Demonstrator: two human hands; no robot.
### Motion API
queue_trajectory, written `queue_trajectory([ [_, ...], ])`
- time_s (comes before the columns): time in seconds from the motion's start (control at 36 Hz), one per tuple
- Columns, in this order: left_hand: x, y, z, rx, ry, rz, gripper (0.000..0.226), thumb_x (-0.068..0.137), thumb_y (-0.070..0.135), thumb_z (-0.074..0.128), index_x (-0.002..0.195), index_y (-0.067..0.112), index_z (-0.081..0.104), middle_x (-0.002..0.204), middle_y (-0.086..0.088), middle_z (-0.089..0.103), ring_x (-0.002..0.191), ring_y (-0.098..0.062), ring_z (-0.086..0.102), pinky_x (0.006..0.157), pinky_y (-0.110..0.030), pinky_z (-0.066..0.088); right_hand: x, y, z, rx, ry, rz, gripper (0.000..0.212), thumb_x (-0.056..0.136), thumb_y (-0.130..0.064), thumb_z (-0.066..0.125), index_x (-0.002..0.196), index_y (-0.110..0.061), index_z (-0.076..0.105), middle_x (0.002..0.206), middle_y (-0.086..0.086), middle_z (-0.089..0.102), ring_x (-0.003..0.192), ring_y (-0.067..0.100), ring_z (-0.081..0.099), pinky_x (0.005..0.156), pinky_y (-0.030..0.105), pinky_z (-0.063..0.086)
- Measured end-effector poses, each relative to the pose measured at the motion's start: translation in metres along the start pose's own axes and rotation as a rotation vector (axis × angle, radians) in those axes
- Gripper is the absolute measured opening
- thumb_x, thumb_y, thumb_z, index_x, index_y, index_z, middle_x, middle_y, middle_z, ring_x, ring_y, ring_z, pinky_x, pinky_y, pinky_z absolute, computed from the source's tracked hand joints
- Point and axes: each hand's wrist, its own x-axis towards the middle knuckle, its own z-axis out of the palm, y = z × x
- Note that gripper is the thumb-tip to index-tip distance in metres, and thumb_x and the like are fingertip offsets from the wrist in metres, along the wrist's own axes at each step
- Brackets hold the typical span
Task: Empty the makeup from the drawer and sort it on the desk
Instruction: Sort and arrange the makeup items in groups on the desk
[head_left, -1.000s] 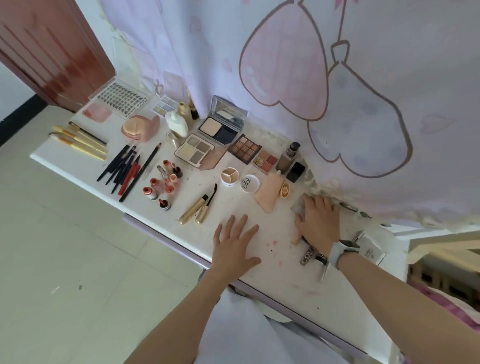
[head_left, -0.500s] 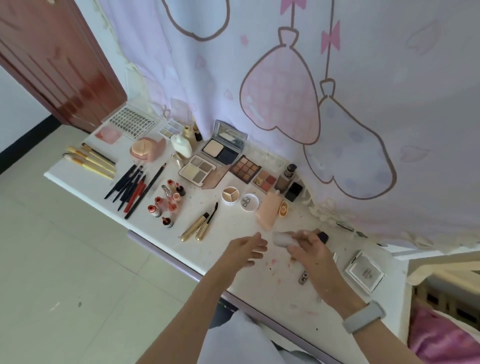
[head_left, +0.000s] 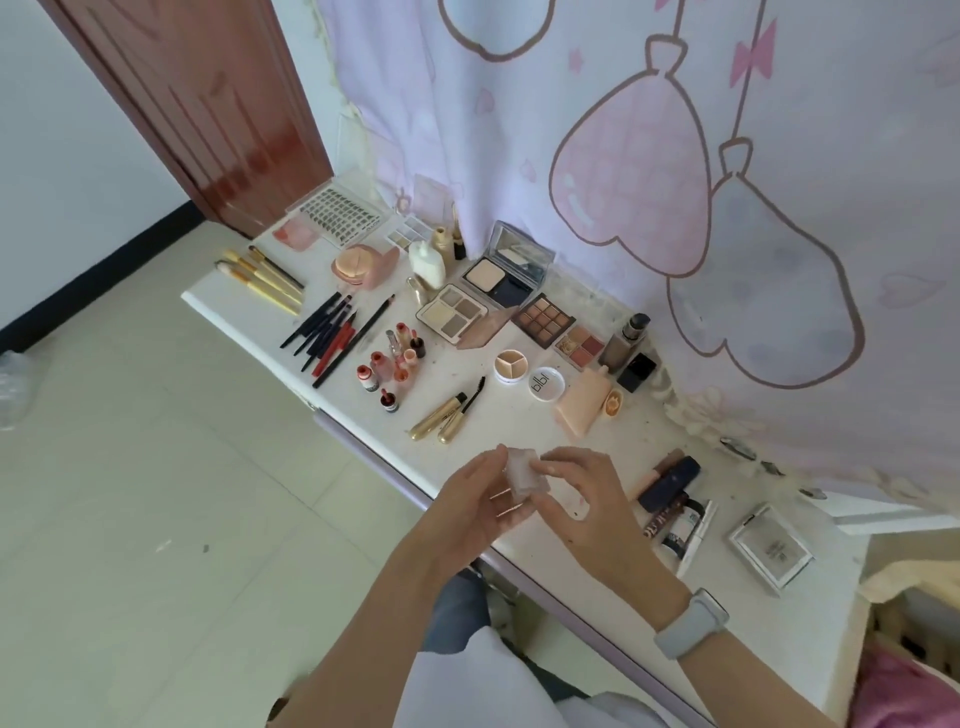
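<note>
Two hands, left hand, right hand, holding clear case above desk

Landmark: gold mascara tubes on the desk. Bare desk strip nearer the front edge from them, up to both hands: room to pass. Just left: small red bottles, then pencils; tight. Behind: round pots & palettes, packed to the curtain. Right, past the peach tube: bare patch, then dark tubes & square compact.
</note>
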Motion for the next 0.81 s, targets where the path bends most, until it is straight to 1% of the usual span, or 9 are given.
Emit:
queue_trajectory([
  [0.08, -0.006, 0.001, 0.001, 0.039, -0.009, 0.062, 0.041, 0.081, 0.025, 0.065, 0.115, 0.003, 0.058, 0.107, -0.012, 0.062, 0.098, -0.023, 0.063, 0.083, -0.029, 0.052, 0.002, -0.007, 0.005, 0.019, -0.043, 0.094, 0.034, 0.083, -0.052, 0.055, 0.105, -0.027, 0.063, 0.107, -0.021, 0.054, 0.107, -0.003, 0.043, 0.09, 0.021, 0.038],
  [0.17, -0.011, 0.002, 0.0, 0.114, -0.078, 0.116, 0.026, 0.083, 0.019, 0.066, 0.102, 0.007, 0.052, 0.102, -0.01, 0.054, 0.098, -0.019, 0.059, 0.094, -0.029, 0.048, 0.006, -0.011, 0.009, 0.016, -0.061, 0.131, 0.016, 0.087, -0.04, 0.057, 0.1, -0.03, 0.06, 0.101, -0.022, 0.054, 0.099, -0.001, 0.048, 0.082, 0.01, 0.035],
  [0.25, -0.01, 0.001, -0.005, 0.133, -0.043, 0.172, 0.017, 0.088, 0.013, 0.063, 0.097, 0.002, 0.054, 0.099, -0.009, 0.057, 0.104, -0.023, 0.059, 0.103, -0.036, 0.043, 0.011, -0.011, 0.012, -0.02, -0.094, 0.102, 0.016, 0.089, -0.03, 0.058, 0.103, -0.023, 0.063, 0.099, -0.017, 0.056, 0.094, 0.003, 0.051, 0.083, 0.016, 0.038],
  [0.33, -0.013, 0.0, -0.004, 0.086, 0.102, 0.226, 0.02, 0.085, 0.01, 0.065, 0.105, 0.005, 0.065, 0.104, -0.01, 0.066, 0.105, -0.024, 0.063, 0.094, -0.032, 0.05, 0.015, -0.012, 0.011, -0.076, -0.141, 0.031, 0.018, 0.089, -0.023, 0.059, 0.105, -0.018, 0.067, 0.099, -0.009, 0.064, 0.093, 0.011, 0.056, 0.088, 0.032, 0.044],
  [0.39, -0.016, -0.003, -0.003, 0.093, 0.19, 0.258, 0.025, 0.084, 0.008, 0.067, 0.109, 0.008, 0.065, 0.108, -0.01, 0.068, 0.102, -0.024, 0.066, 0.089, -0.031, 0.053, 0.017, -0.014, 0.011, -0.113, -0.164, -0.022, 0.018, 0.089, -0.021, 0.059, 0.105, -0.017, 0.067, 0.096, -0.005, 0.066, 0.09, 0.013, 0.058, 0.086, 0.036, 0.047],
  [0.5, -0.022, -0.002, -0.002, 0.109, 0.333, 0.31, 0.024, 0.08, 0.004, 0.07, 0.104, 0.007, 0.066, 0.11, -0.009, 0.067, 0.092, -0.022, 0.069, 0.082, -0.029, 0.055, 0.021, -0.018, 0.013, -0.156, -0.224, -0.082, 0.021, 0.088, -0.019, 0.06, 0.108, -0.017, 0.066, 0.093, -0.011, 0.063, 0.083, 0.002, 0.054, 0.08, 0.024, 0.048],
  [0.58, -0.026, 0.003, -0.004, 0.137, 0.354, 0.329, 0.023, 0.079, 0.004, 0.072, 0.101, 0.005, 0.067, 0.108, -0.011, 0.067, 0.091, -0.023, 0.069, 0.078, -0.028, 0.056, 0.026, -0.022, 0.013, -0.16, -0.264, -0.107, 0.018, 0.089, -0.02, 0.06, 0.105, -0.017, 0.067, 0.09, -0.015, 0.062, 0.077, -0.007, 0.05, 0.075, 0.012, 0.042],
  [0.67, -0.025, 0.007, -0.004, 0.182, 0.346, 0.333, 0.022, 0.078, 0.006, 0.074, 0.099, 0.005, 0.068, 0.107, -0.012, 0.067, 0.093, -0.025, 0.069, 0.079, -0.03, 0.056, 0.029, -0.024, 0.013, -0.157, -0.252, -0.089, 0.016, 0.088, -0.021, 0.061, 0.102, -0.017, 0.067, 0.092, -0.01, 0.066, 0.077, -0.001, 0.054, 0.073, 0.009, 0.041],
  [0.81, -0.02, 0.013, 0.003, 0.29, 0.339, 0.345, 0.008, 0.078, 0.009, 0.074, 0.084, 0.013, 0.073, 0.1, -0.008, 0.07, 0.094, -0.022, 0.068, 0.085, -0.033, 0.056, 0.032, -0.025, 0.01, -0.11, -0.199, -0.002, 0.014, 0.087, -0.019, 0.062, 0.099, -0.015, 0.067, 0.087, -0.013, 0.062, 0.076, 0.001, 0.056, 0.072, 0.005, 0.039],
])
